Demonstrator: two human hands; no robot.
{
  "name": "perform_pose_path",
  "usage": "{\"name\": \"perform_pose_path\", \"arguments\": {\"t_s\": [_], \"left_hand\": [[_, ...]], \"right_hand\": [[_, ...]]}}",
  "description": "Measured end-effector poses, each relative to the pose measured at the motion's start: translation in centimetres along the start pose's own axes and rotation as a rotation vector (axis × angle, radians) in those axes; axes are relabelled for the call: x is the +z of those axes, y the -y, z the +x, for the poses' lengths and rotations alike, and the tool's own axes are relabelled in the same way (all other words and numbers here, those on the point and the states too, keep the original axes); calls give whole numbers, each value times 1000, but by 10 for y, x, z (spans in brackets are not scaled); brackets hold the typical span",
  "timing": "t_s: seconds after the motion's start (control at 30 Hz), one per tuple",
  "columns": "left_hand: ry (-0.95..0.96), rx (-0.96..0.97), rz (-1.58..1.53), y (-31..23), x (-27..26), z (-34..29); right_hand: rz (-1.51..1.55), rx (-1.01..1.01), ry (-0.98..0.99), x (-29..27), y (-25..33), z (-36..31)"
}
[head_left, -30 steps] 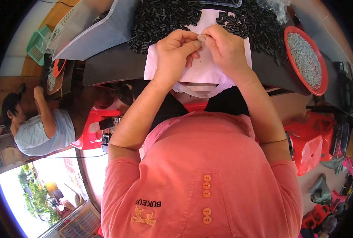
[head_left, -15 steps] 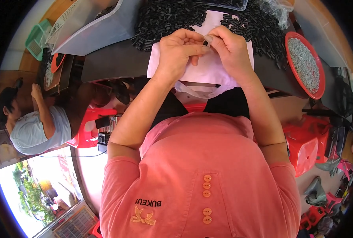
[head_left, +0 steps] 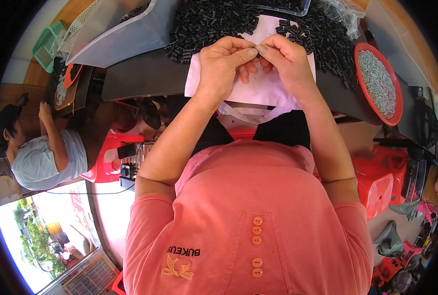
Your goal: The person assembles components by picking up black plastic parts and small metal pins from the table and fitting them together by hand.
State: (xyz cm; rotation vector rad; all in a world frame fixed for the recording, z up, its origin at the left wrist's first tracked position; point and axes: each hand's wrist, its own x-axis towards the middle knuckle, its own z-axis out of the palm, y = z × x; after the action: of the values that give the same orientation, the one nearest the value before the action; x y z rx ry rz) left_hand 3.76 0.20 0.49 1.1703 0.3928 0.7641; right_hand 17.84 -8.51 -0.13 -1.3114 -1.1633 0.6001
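Note:
Over a white sheet (head_left: 238, 93) at the table's front edge, my left hand (head_left: 225, 64) and my right hand (head_left: 289, 60) meet fingertip to fingertip. Thumbs and forefingers of both are pinched closed on a small black piece (head_left: 259, 55), mostly covered by the fingers. Its full shape cannot be made out. Just beyond my hands lies a large heap of short black tube-like pieces (head_left: 209, 29), and more black pieces (head_left: 334, 54) spread to the right of the sheet. A red round tray (head_left: 399, 101) at the right holds many small silvery metal parts (head_left: 377, 81).
A translucent plastic bin (head_left: 125, 46) stands on the dark table (head_left: 140, 81) at the left. Clear plastic bags (head_left: 347, 17) lie at the far right. Another person (head_left: 49, 152) sits at a table on the left. Red stools (head_left: 379, 191) stand at the right.
My fingertips have drawn closer together, and the thumbs now nearly touch. The black piece shows less than before. The view has shifted slightly.

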Motion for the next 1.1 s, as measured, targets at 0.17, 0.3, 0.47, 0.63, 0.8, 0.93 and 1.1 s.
{"name": "perform_pose_path", "arguments": {"t_s": [0.17,0.3,0.47,0.63,0.8,0.93,1.1], "left_hand": [[27,34,40,3,-2,-1],[31,28,38,4,-5,0],[-24,77,155,8,-3,-2],[-70,282,556,1,1,-10],[324,549,944,-24,-16,-12],[538,565,1090,-25,-24,-15],[578,551,1175,-26,-20,-16]], "right_hand": [[-28,-5,4,1,2,0],[-32,11,7,1,2,-1],[-33,14,-26,0,2,-3],[-5,5,-141,-1,1,-1],[-51,-46,-129,-3,2,-1],[-60,-84,-130,-3,-2,-1],[-105,-51,-82,-4,2,-3]]}}
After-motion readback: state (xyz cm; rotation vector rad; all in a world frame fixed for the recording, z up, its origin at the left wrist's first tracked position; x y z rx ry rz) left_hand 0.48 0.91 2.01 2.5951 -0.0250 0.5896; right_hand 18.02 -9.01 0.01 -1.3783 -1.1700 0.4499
